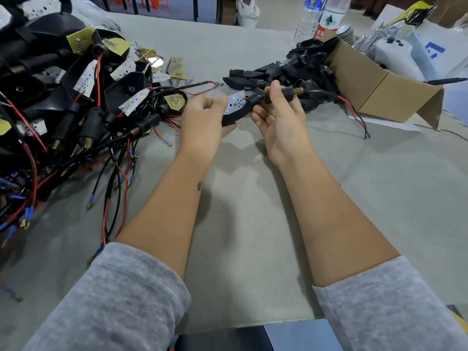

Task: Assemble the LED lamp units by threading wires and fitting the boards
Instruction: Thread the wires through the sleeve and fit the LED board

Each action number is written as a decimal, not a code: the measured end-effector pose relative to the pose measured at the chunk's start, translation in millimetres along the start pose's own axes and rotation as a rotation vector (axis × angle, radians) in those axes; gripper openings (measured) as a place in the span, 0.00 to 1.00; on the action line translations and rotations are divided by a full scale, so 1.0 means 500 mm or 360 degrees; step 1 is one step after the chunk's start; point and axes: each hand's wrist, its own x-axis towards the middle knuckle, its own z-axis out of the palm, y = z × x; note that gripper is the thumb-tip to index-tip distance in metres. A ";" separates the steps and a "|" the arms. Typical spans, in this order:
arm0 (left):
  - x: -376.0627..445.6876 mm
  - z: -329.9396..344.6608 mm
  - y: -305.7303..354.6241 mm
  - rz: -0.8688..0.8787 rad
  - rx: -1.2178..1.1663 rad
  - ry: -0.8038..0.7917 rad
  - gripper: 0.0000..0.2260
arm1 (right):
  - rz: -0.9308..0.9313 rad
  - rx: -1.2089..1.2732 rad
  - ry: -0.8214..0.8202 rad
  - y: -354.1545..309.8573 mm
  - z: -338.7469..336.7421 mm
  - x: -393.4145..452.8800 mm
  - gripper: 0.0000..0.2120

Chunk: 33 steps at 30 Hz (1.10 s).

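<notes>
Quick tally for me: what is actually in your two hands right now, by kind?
Black lamp housing: 1, held by the left hand
White LED board: 1, sitting at the housing
Black threaded stem with wire: 1, pinched by the right hand
Total: 3

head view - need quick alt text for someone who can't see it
Two bare hands hold a black lamp housing with a white LED board above a grey table; left hand grips the housing, right hand pinches its stem. Finished units are piled left.
</notes>
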 end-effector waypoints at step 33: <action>-0.013 -0.003 0.010 0.0008 0.0263 -0.0005 0.15 | 0.0128 0.0181 -0.0203 -0.010 -0.003 -0.003 0.25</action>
